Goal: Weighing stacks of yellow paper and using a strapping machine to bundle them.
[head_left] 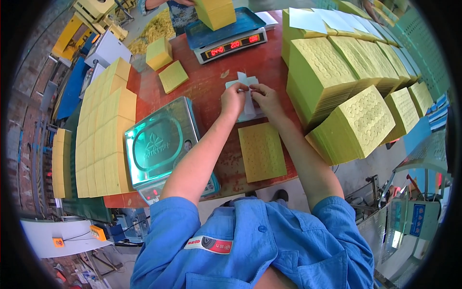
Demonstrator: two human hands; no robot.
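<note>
Both hands meet over a small stack of white and pale-blue paper on the red table. With fingers curled in, my left hand pinches the left edge of a narrow white paper strip. At the strip's right edge is my right hand, its thumb and fingertips closed on the paper. The strip stands out above the sheets; its fold is partly hidden by the fingers. Just below the hands, a yellow sheet with rows of punched marks lies flat on the table.
A steel-topped scale sits left of my forearms. Beyond, a blue scale carries a yellow paper block, with another person's hand beside it. Tall yellow paper stacks line the table's right and left.
</note>
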